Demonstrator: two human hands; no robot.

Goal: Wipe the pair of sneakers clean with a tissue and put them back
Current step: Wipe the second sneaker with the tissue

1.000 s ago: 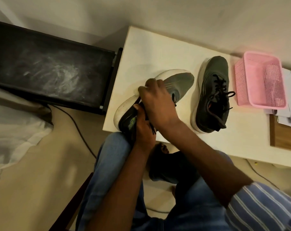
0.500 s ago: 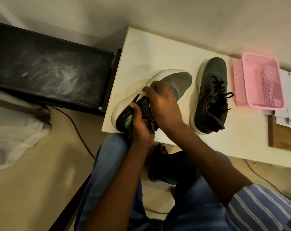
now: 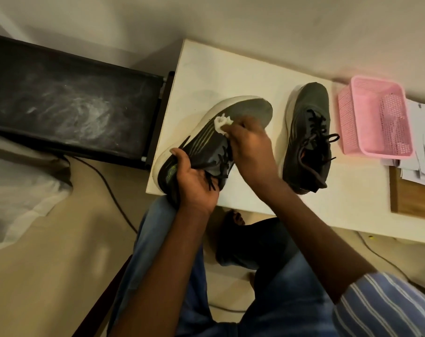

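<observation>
A dark grey sneaker with a white sole (image 3: 245, 110) lies tilted on its side at the near left corner of the white table (image 3: 206, 69). My left hand (image 3: 194, 176) grips its heel and collar. My right hand (image 3: 250, 142) pinches a crumpled white tissue (image 3: 221, 123) and presses it against the sneaker's side, near the stripes. The second grey sneaker (image 3: 309, 135) stands upright on the table to the right, laces loose, untouched.
A pink plastic basket (image 3: 374, 117) sits at the table's right, with papers (image 3: 423, 147) and a wooden board (image 3: 411, 198) beside it. A black dusty unit (image 3: 68, 103) stands left of the table. A cable (image 3: 114, 193) runs across the floor. My knees are below the table edge.
My right hand has slid from the sneaker's collar toward its midfoot, and the tissue now shows at my fingertips. The sneaker has rolled so its striped side faces up.
</observation>
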